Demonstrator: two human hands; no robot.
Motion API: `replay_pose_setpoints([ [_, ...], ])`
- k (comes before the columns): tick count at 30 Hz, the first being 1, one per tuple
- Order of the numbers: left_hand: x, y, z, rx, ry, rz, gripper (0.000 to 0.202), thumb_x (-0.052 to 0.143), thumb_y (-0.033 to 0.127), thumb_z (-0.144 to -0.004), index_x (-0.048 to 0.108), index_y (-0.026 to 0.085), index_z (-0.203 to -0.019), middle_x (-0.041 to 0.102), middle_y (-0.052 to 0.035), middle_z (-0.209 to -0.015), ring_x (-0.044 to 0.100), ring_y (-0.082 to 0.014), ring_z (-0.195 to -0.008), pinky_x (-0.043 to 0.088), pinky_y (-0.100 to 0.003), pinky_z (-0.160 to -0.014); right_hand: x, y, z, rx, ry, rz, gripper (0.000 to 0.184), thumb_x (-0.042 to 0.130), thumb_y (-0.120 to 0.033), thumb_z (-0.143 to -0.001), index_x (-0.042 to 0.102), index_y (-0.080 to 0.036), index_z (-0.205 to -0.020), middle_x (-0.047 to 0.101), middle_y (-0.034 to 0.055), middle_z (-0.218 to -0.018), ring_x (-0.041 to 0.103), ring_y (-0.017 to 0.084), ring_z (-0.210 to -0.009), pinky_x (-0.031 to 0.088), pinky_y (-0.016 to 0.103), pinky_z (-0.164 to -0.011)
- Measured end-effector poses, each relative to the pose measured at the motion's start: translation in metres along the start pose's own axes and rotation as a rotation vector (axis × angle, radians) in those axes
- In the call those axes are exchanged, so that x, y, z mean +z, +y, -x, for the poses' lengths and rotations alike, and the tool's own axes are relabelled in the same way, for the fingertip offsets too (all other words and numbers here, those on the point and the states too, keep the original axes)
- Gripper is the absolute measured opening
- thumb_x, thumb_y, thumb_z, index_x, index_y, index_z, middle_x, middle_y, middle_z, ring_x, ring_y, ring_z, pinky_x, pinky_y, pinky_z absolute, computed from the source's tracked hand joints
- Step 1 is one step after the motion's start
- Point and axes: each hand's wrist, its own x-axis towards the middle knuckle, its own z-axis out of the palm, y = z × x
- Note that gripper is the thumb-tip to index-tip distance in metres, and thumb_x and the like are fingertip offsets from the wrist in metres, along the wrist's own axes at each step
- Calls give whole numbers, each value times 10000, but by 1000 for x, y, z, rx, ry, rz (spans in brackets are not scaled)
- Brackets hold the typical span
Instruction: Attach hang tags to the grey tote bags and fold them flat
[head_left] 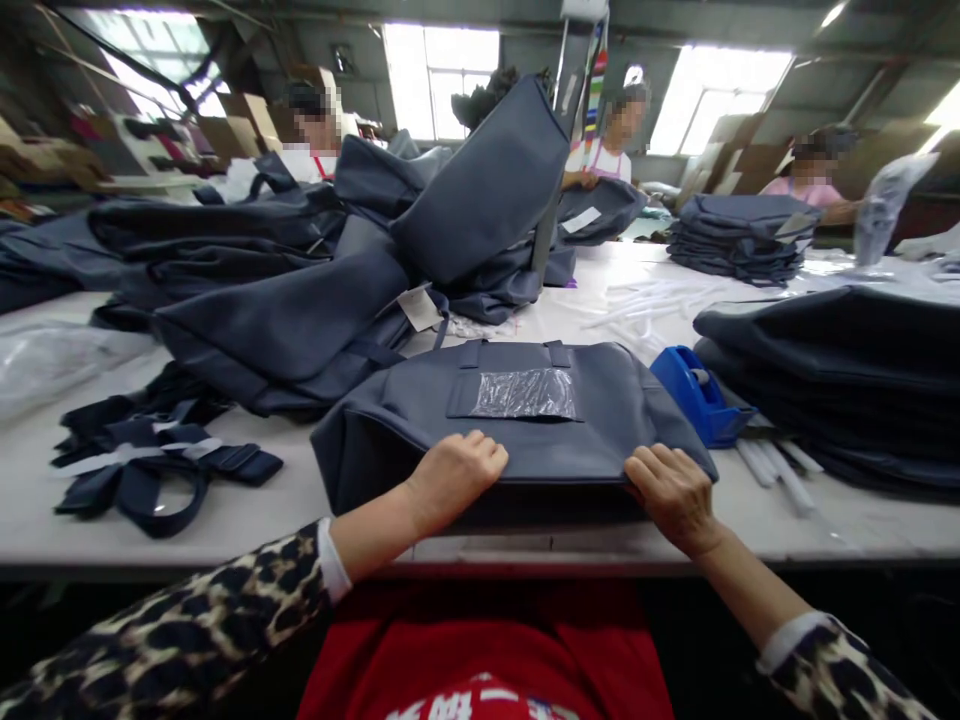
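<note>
In front of me on the white table lies a dark blue-grey bag (615, 410) with a clear plastic-covered patch (525, 393) on its upper face. My left hand (459, 475) is closed on the bag's near edge, left of its middle. Farther right along that same edge, my right hand (671, 490) grips it too, fingers curled over. The bag's left end sags into a fold. Thumbs and fingertips of both hands are partly hidden behind the material.
Loose bags (285, 320) are heaped at the back left, above bundled straps (150, 450). A blue tape dispenser (694, 395) stands beside stacked bags (840, 380) on the right, near white tubes (776, 470). Several co-workers, one with a hand (581, 180) on a bag, are across the table.
</note>
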Motion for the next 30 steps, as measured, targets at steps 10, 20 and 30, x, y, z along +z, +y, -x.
replay_pose_setpoints([
  [10,57,43,56,-73,193,-108,469,441,50,-934,495,94,-1398,619,-185,-1312,637,-229,-1021,495,-341,-852,11,-30,37,80,-176,-205,216,486,-37,-882,570,-199,-766,541,32,-724,448,203,-711,326,328,-672],
  [20,68,42,47,-92,148,-101,434,413,87,-971,468,47,-1400,607,-215,-1309,637,-241,-1020,489,-332,-812,22,-51,-29,-353,-291,-338,680,642,-321,-902,340,-286,-1510,433,78,-1530,391,306,-1378,319,497,-1072],
  [30,23,-9,59,-107,68,-85,170,488,137,-968,627,157,-873,640,-46,-841,563,-202,-886,380,-372,-961,46,-52,-19,-404,-265,-475,717,602,-535,-873,373,-268,-1498,481,110,-1493,471,345,-1320,385,538,-1013],
])
